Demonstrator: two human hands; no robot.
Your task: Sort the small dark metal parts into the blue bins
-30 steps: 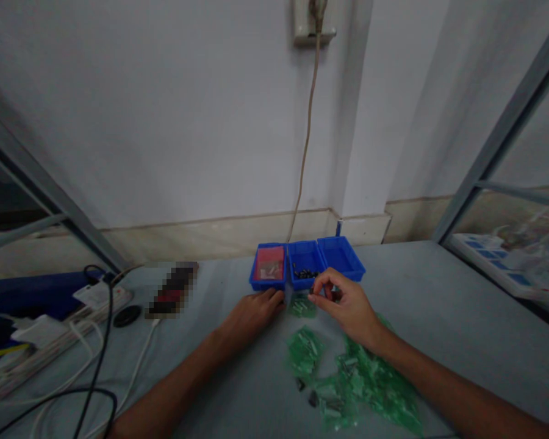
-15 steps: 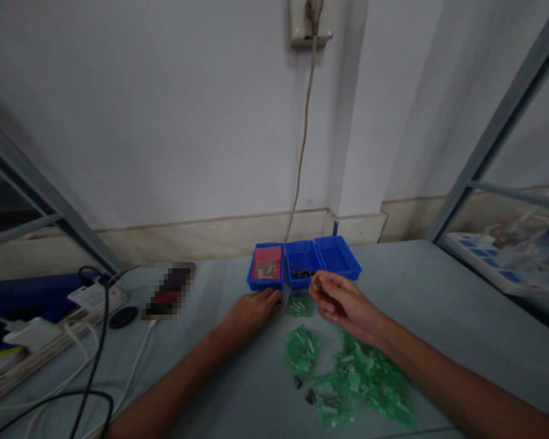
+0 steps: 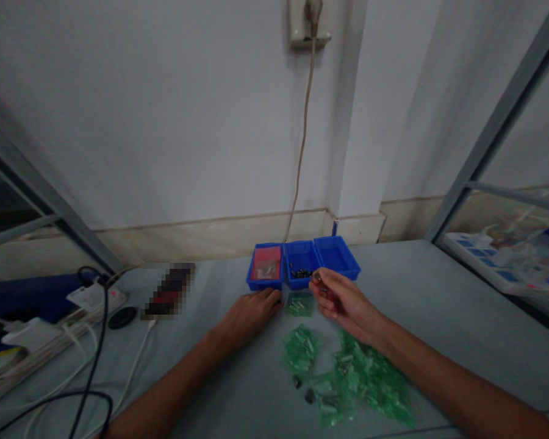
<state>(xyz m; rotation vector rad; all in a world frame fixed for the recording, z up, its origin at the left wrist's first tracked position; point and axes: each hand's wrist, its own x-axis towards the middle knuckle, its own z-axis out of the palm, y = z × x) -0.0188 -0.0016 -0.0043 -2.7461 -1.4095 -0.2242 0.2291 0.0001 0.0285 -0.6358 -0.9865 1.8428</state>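
Observation:
My right hand (image 3: pixel 343 300) is raised in front of the blue trays, with thumb and fingers pinched on a small metal part (image 3: pixel 318 277) whose exact kind is too small to tell. My left hand (image 3: pixel 255 311) rests on the table by the front of the left blue tray (image 3: pixel 265 285), fingers curled; a dark bit shows at its fingertips, but what it is stays unclear. Between the hands lies a small green bag of metal pins (image 3: pixel 299 305). Dark small metal parts (image 3: pixel 302 273) sit in the middle blue tray (image 3: pixel 302 249). In the left tray is a pink packet (image 3: pixel 268 254).
Green plastic bags (image 3: pixel 375 378) lie under and before my right forearm, with a smaller green bag (image 3: pixel 301 347) and two dark pieces (image 3: pixel 309 396) nearby. At left are a phone (image 3: pixel 170 291), cables and a power strip (image 3: pixel 32 360). A wall stands behind the right blue tray (image 3: pixel 337 256).
My right hand has turned slightly at the fingertips, so the small metal part shows more. The left hand has hardly moved.

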